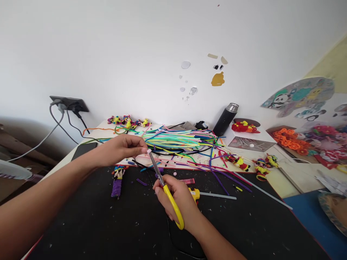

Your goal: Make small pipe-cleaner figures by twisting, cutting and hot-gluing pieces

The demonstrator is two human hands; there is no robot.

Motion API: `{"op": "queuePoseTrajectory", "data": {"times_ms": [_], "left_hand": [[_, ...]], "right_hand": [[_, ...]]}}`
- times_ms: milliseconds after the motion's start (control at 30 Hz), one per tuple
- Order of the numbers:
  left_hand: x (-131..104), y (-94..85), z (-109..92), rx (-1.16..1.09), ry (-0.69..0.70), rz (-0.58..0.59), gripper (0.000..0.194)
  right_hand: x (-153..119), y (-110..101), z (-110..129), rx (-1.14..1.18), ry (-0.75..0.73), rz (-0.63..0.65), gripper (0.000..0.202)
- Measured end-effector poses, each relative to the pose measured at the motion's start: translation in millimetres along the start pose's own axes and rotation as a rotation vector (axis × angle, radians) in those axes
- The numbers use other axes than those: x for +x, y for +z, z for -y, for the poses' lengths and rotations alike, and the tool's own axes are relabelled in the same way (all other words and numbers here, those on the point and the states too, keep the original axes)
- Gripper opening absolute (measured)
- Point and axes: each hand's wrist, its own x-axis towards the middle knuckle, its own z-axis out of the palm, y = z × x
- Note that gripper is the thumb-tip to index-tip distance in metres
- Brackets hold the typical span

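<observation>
My left hand [121, 148] pinches a small pale pink fuzzy piece [149, 151] between thumb and fingertips. Yellow-handled scissors [173, 206] are in my right hand [181, 198], their blades pointing up and left. The blade tips meet the pink piece; whether they are cutting into it I cannot tell. Below my left hand a small figure [117, 186] with a purple base lies on the black mat [108, 224]. Beside my right hand is a yellow glue gun [195, 194], partly hidden, with a translucent glue stick [218, 195] in line with it.
Many coloured pipe cleaners [173, 139] are heaped at the back. Several finished figures [127, 121] stand at the back left, others [261, 169] at the right. A black thermos [225, 120] leans near a small box [251, 142]. A phone [84, 150] lies left. Cables hang from a wall socket [69, 103].
</observation>
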Motion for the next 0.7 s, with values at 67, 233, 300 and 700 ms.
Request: {"op": "queuePoseTrajectory", "data": {"times_ms": [67, 233, 300, 700], "left_hand": [[-9.9, 7.7, -4.0, 0.058, 0.007, -0.084, 0.044], [-20.8, 10.3, -13.3, 0.295, 0.012, -0.254, 0.039], [-19.5, 6.5, -16.1, 0.379, 0.015, -0.265, 0.037], [-13.8, -2.9, -46.1, 0.856, 0.053, -0.212, 0.023]], "right_hand": [[-0.9, -0.1, 2.2, 0.02, 0.019, 0.005, 0.018], [-2.3, -1.4, 2.8, -0.019, 0.051, 0.025, 0.018], [-2.3, -2.0, 1.7, -0.033, 0.053, 0.024, 0.016], [-2.4, 0.3, 5.1, -0.115, 0.016, -0.017, 0.005]]}}
